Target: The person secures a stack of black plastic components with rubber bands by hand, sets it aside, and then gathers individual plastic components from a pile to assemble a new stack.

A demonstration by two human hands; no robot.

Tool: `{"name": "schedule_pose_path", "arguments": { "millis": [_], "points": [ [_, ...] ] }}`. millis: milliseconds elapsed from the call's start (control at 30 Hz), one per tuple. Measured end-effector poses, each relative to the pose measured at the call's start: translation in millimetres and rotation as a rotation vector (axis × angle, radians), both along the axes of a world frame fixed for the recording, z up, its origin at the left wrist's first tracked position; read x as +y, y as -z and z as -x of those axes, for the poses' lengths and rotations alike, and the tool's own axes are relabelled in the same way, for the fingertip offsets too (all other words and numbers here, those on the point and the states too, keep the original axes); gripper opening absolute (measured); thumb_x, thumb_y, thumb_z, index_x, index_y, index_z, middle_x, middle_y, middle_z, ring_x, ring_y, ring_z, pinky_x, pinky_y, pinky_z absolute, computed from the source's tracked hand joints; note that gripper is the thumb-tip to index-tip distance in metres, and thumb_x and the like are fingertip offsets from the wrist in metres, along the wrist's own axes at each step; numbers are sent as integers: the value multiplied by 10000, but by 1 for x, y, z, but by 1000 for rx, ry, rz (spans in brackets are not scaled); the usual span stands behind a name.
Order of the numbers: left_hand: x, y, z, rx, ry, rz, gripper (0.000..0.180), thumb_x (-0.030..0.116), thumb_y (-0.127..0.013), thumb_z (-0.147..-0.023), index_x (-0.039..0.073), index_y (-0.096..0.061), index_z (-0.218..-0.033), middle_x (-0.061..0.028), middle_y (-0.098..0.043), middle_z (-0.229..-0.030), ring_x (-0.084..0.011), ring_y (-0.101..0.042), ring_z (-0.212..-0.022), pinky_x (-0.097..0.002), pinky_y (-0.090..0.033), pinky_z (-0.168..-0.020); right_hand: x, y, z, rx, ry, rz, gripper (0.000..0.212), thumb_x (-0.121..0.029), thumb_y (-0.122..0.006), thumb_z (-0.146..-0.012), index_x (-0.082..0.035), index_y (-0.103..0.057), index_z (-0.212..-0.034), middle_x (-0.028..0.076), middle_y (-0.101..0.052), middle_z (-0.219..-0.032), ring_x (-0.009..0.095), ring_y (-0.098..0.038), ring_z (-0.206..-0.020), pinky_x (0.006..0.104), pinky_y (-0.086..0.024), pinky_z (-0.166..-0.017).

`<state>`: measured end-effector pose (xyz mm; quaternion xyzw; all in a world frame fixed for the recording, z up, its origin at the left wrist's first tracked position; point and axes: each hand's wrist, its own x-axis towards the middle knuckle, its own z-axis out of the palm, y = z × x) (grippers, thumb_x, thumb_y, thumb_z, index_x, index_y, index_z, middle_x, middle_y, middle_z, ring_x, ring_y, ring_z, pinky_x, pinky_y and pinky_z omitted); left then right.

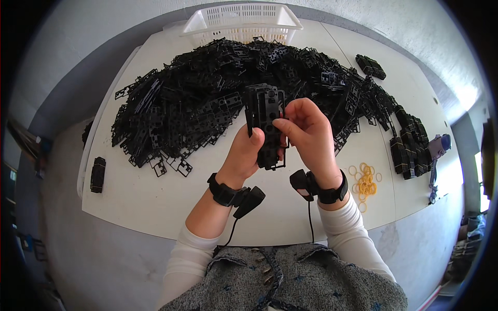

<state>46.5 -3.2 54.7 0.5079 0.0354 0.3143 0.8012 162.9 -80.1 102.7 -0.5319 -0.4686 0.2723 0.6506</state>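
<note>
Both hands hold a stack of black plastic frame parts [264, 116] upright above the white table [155, 207]. My left hand [243, 155] grips the stack's lower part from the left, thumb on its front. My right hand [308, 132] pinches its right edge with thumb and fingers. Each wrist wears a black band with a small black device and a cable. A large heap of the same black parts [207, 98] covers the table behind the hands.
A white slotted basket [241, 20] stands at the table's far edge. Yellow rubber bands [365, 184] lie to the right of my right wrist. Bundled black stacks [410, 147] line the right side, one bundle [97, 174] lies at the left, another [370, 66] at the far right.
</note>
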Motion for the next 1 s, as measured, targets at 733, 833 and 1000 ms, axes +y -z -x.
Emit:
{"name": "schedule_pose_path", "arguments": {
  "millis": [733, 833, 1000],
  "points": [
    [-2, 6, -2, -39, 62, 44, 824, 669, -652, -643, 6, -491, -1104, -66, -573, -843, -146, -595, -698, -267, -524, -598, -2, 0, -2, -17, -36, 28, 153, 27, -630, -799, -28, -495, -752, -7, -538, -635, 56, -508, -518, 180, -418, -477],
    [-2, 7, -3, -38, 61, 21, 815, 641, -675, -647, 2, -484, -1116, -69, -569, -846, -146, -596, -697, -266, -523, -596, -3, 0, -2, -44, -10, 38, 148, 20, -637, -795, -26, -501, -759, -10, -536, -637, 56, -510, -534, 177, -413, -477],
    [-2, 8, -4, -11, 58, -13, 790, 583, -712, -659, -3, -474, -1132, -73, -565, -855, -145, -593, -694, -264, -519, -602, 0, 6, -3, -295, 112, -16, 154, -17, -660, -780, -24, -507, -763, -8, -550, -717, 58, -528, -639, 169, -403, -481]
  ]
}}
